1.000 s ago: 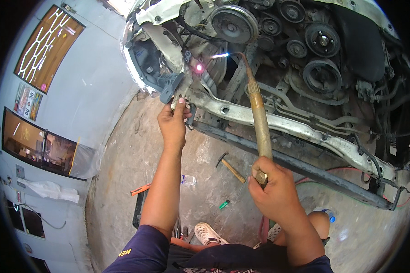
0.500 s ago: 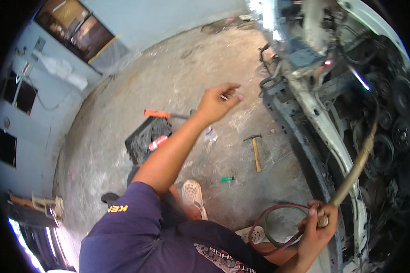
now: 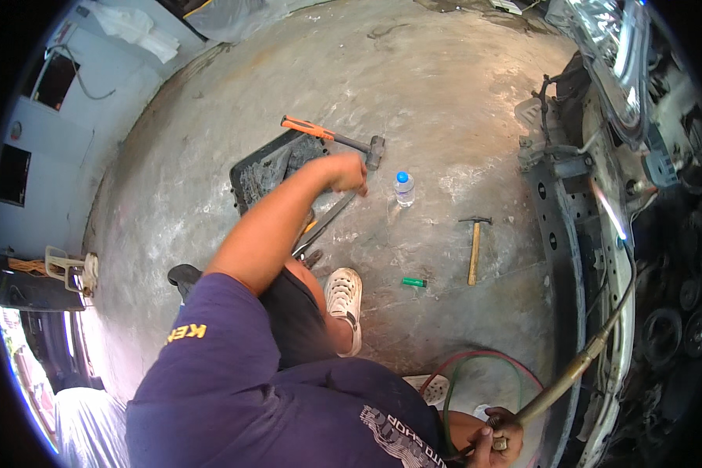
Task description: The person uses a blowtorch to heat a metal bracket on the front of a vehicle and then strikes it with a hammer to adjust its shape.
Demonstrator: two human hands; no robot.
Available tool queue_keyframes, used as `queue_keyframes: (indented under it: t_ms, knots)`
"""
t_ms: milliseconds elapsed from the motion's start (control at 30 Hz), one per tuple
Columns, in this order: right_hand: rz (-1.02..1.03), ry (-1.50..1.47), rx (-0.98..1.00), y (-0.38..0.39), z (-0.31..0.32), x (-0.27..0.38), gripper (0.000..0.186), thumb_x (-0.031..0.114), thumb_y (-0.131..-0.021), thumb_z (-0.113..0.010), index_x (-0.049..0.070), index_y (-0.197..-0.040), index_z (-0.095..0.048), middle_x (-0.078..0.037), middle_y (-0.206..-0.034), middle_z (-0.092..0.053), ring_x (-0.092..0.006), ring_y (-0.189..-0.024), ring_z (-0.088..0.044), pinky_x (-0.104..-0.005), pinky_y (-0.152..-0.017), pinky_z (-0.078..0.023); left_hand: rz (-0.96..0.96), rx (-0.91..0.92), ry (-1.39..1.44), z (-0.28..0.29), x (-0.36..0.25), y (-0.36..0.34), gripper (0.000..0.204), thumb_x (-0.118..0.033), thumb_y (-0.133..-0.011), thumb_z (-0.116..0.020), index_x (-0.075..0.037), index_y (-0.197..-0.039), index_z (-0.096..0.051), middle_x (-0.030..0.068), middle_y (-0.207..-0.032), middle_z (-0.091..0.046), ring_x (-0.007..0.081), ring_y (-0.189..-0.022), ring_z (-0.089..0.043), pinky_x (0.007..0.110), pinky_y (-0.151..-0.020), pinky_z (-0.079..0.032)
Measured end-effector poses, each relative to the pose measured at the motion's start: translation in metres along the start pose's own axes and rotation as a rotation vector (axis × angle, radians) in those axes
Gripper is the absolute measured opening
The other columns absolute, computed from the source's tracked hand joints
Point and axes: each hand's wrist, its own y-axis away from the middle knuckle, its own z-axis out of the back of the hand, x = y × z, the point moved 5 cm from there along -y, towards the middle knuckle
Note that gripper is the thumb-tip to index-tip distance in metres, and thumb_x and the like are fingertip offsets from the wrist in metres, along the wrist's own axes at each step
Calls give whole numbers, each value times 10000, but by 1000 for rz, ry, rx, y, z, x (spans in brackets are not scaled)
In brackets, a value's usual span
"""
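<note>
My right hand point(image 3: 495, 441) is wrapped round the valve end of a long brass gas torch point(image 3: 558, 394), at the lower right. Its thin neck reaches up to the car's front frame, and a bright flame point(image 3: 609, 209) burns at the tip. My left hand point(image 3: 347, 173) hangs over the right edge of a black tray point(image 3: 235, 175), its fingers curled downward; whatever they hold, if anything, is hidden. Just above it lies a sledgehammer point(image 3: 375, 153) with an orange and black handle. A long flat metal tool point(image 3: 334, 218) lies below the hand, partly covered by my forearm.
A water bottle point(image 3: 404, 189) with a blue cap, a small wooden-handled hammer point(image 3: 474, 253) and a green lighter point(image 3: 414, 282) are on the concrete floor. Red and green hoses point(image 3: 515, 365) loop beside my shoe. The stripped car front point(image 3: 573, 257) fills the right side.
My view has swung down and left. My left hand has moved from open floor to the tray's edge, fingers curling in. The right hand still grips the lit torch, its flame nearer the frame.
</note>
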Motion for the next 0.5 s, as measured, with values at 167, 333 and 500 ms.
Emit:
queue_keyframes:
  t_ms: [167, 333, 500]
  knots:
    - [16, -5, 58, -30, -28, 13, 115, -23, -945, -645, 37, -973, -551, -247, -1135, -698, -172, -758, -628, -295, -705, -526, 243, 161, -177, -10, 19, -13, 361, -318, -830, -832, -63, -1080, -787, 119, -956, -772, 232, -735, -720, 368, -696, -600]
    - [85, 1, 94, -48, -49, 25, 147, -50, -923, -671, 33, -958, -555, -239, -1130, -698, -240, -862, -662, -344, -777, -548, -49, 295, -673, -151, 3, -66, 325, -261, -870, -756, -60, -1121, -796, 122, -1186, -769, 306, -1047, -746, 466, -858, -594]
    - [-35, 161, 127, -38, -57, 26, 161, -51, -936, -678, 1, -953, -526, -272, -1130, -675, -327, -988, -673, -408, -907, -550, 12, -147, -288, -247, 28, -110, 231, -189, -862, -654, -75, -1015, -785, 174, -1044, -762, 325, -914, -749, 495, -811, -595]
